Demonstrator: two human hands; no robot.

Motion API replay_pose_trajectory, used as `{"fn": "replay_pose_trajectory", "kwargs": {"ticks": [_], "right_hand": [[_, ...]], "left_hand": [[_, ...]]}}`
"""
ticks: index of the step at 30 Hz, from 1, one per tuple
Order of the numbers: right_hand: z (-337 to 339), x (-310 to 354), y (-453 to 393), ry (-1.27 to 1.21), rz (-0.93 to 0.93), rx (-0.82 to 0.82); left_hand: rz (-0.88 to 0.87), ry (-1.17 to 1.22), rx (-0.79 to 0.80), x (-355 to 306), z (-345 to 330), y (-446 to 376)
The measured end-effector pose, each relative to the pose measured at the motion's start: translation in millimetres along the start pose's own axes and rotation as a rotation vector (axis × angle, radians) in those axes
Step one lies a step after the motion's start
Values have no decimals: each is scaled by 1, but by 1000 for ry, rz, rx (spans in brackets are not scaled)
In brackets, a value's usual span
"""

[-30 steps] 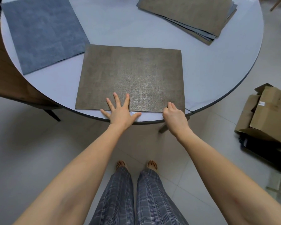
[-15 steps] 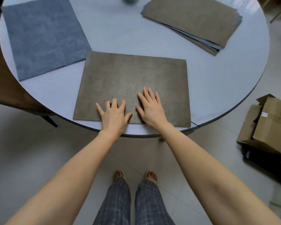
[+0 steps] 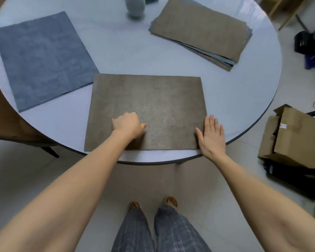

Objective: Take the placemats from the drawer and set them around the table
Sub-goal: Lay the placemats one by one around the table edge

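Pale grey and round, the bench [image 3: 116,51] is carrying everything in play, its near rim lying right in front of the person. A blue-grey placemat [image 3: 42,59] is lying at the far left, and a stack of placemats [image 3: 202,30] is waiting at the far right, well apart from both hands. The brown placemat [image 3: 149,102] is sitting at the near edge with its long axis running left to right, roughly along the rim. The right hand [image 3: 212,137] is lying flat with straight fingers at the mat's right near corner, half on the mat and half on the bare bench. The left hand [image 3: 128,125] is resting on the mat left of its middle, fingers curled under and holding nothing, as far as can be seen. This mat looks set, so the likely next move is a reach for the stack; that stack is lying forward and to the right, making the right hand the nearer one. A grey vase [image 3: 135,6] is standing just left of the stack.
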State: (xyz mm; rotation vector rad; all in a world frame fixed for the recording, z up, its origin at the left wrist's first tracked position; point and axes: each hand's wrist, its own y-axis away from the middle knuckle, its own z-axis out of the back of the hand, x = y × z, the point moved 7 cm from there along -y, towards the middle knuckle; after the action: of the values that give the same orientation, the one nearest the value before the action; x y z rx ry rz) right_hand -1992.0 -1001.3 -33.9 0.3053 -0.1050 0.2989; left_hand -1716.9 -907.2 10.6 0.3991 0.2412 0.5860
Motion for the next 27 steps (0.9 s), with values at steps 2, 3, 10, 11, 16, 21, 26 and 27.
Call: {"fn": "replay_pose_trajectory", "kwargs": {"ticks": [2, 3, 10, 11, 16, 21, 26, 27], "right_hand": [[17, 22, -16, -55, 84, -56], [24, 34, -25, -72, 136, -77], [23, 117, -115, 23, 467, -15], [18, 124, -122, 51, 519, 2], [23, 99, -175, 101, 556, -18], [41, 45, -205, 35, 200, 17], [32, 127, -159, -75, 302, -38], [24, 150, -148, -102, 348, -20]], "left_hand": [[29, 85, -92, -4, 16, -12], [16, 130, -133, -10, 21, -19], [-143, 153, -89, -62, 6, -107], [-141, 125, -89, -64, 0, -114], [-129, 19, -82, -67, -19, -131], [-144, -99, -145, -67, 1, -131], [-243, -133, -264, -55, 27, -147], [-248, -106, -232, -49, 23, -151]]}}
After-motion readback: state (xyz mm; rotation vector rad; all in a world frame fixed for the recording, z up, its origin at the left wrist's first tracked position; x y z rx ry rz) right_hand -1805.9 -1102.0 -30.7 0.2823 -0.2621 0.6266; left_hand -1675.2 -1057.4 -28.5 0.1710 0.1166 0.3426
